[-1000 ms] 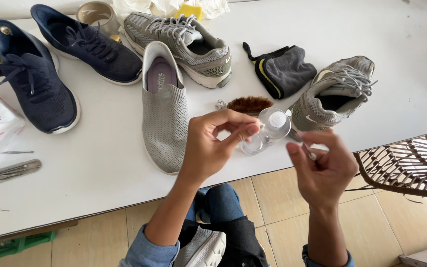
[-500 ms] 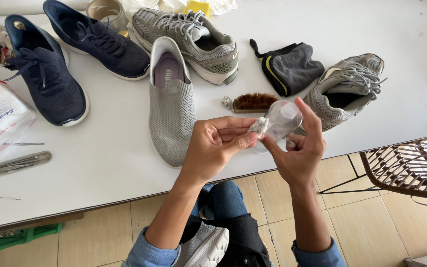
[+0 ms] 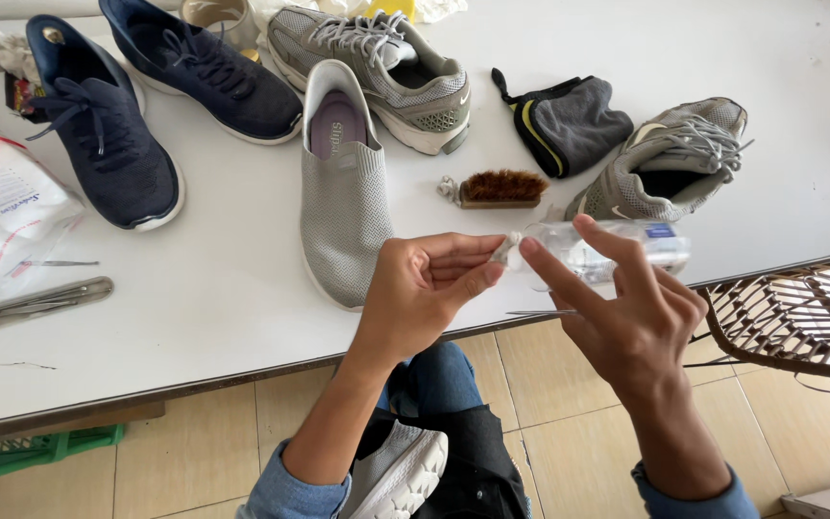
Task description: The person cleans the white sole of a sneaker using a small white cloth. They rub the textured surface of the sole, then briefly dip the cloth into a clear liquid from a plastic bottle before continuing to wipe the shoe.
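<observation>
My right hand [image 3: 638,322] holds a clear plastic bottle [image 3: 626,246] on its side over the table's front edge, mouth pointing left. A thin metal pin or tweezers [image 3: 540,312] also sticks out from under its fingers. My left hand [image 3: 425,288] pinches a small white wad [image 3: 506,250] against the bottle's mouth. Both hands hover just in front of a grey slip-on shoe [image 3: 343,192] and a small brown brush [image 3: 501,187] lying on the white table [image 3: 223,308].
Two navy sneakers [image 3: 108,144] lie at the back left, with grey sneakers at the back [image 3: 386,67] and right [image 3: 670,163]. Also here are a dark cloth [image 3: 569,120], a plastic bag [image 3: 2,207], a metal tool [image 3: 31,303], a wicker chair [image 3: 799,317] and a white shoe on my lap [image 3: 396,471].
My hands came together. The bottle moved from my left fingers into my right hand and now lies horizontal, with the white wad pressed to its mouth.
</observation>
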